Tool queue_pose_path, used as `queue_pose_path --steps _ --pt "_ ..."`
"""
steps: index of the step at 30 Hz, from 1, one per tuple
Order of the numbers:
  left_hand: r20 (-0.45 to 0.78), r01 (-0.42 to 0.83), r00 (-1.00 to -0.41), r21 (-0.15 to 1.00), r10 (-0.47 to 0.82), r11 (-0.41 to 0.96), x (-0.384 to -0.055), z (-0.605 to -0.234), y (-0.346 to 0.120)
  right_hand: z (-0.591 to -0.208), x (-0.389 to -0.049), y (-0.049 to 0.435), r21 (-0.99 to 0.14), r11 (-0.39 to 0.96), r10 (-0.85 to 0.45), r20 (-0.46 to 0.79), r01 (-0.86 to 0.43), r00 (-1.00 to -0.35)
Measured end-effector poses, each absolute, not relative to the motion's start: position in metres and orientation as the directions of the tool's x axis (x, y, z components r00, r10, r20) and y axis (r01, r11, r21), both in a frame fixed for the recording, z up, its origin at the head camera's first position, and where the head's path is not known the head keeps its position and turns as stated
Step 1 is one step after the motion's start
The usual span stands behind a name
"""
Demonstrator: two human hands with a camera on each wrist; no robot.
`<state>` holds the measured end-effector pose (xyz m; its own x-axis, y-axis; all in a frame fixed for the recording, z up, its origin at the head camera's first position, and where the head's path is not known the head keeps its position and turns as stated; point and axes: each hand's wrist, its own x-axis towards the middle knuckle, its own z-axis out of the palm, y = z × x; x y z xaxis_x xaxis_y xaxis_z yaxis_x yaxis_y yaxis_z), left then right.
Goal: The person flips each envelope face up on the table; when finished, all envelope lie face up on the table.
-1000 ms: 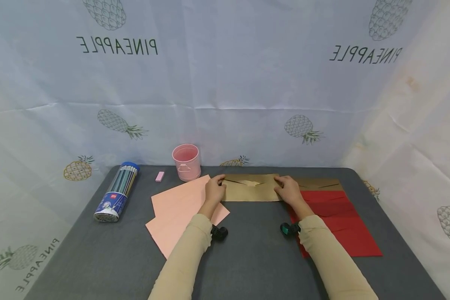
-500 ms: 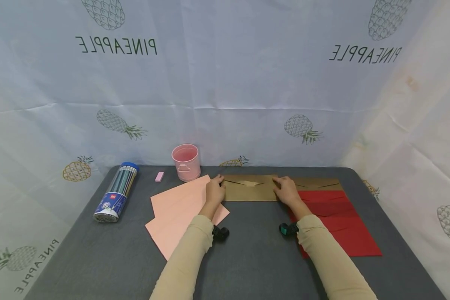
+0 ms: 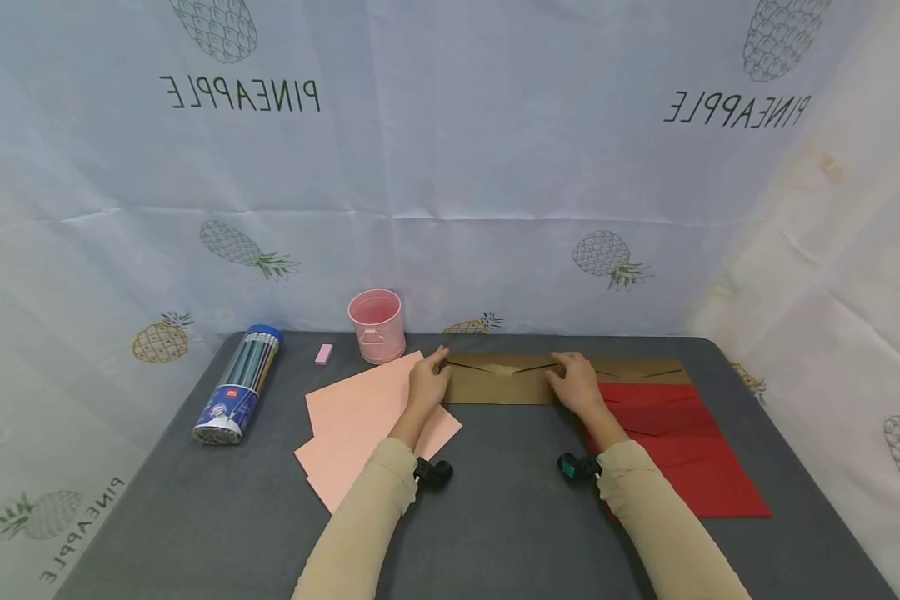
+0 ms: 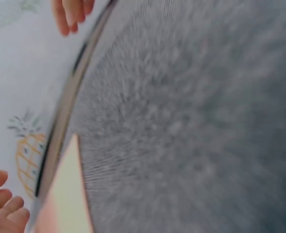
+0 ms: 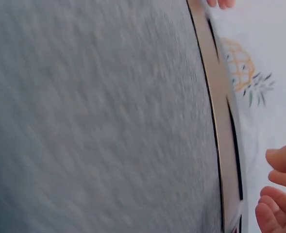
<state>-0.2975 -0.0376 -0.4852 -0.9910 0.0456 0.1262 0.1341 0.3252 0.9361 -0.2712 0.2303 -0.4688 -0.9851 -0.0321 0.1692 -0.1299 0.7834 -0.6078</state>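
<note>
A brown paper envelope (image 3: 498,390) with a creased flap lies flat on the dark table, near its back edge. My left hand (image 3: 427,385) is at its left end and my right hand (image 3: 576,385) at its right end. Both wrist views show loose fingers with the thumb apart: the left hand (image 4: 7,204) and the right hand (image 5: 281,191) hold nothing. Pink paper sheets (image 3: 363,408) lie partly under the left forearm. Beneath the right forearm are red envelopes (image 3: 690,458), with another brown envelope (image 3: 641,370) behind them.
Toward the back stands a pink bucket (image 3: 377,327), with a small pink eraser (image 3: 324,354) left of it. A tub of pencils (image 3: 238,385) lies on its side at the far left. A pineapple-print cloth (image 3: 450,167) hangs behind the table.
The brown envelope, lighter and tilted up one second ago, now lies flat. Both hands have let go of its ends and barely moved sideways. The head view has shifted slightly.
</note>
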Motion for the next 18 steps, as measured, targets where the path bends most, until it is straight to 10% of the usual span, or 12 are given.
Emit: queue_pose_path --steps 18 --pt "0.048 0.068 -0.996 0.953 0.075 0.294 -0.18 -0.466 -0.148 -0.487 -0.22 0.16 -0.916 0.346 -0.177 0.151 -0.205 -0.972"
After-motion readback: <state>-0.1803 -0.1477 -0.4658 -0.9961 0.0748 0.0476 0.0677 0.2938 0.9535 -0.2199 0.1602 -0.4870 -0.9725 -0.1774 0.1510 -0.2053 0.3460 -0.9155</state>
